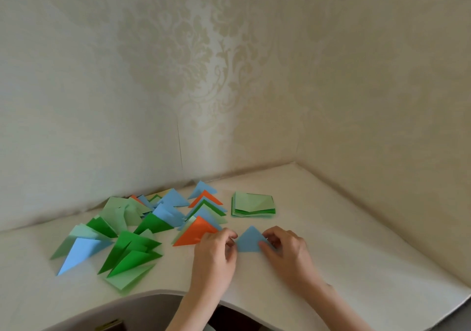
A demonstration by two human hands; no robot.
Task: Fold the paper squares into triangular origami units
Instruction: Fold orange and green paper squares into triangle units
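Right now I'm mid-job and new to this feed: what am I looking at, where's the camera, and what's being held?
There is no machine: a person works with bare hands. The one picture comes from a camera on their head, looking down at a white table. The left hand and right hand each pinch a corner of a blue triangle lying on the table. To the left lie folded triangles in green, blue and orange. Behind sits a stack of green squares, not yet folded.
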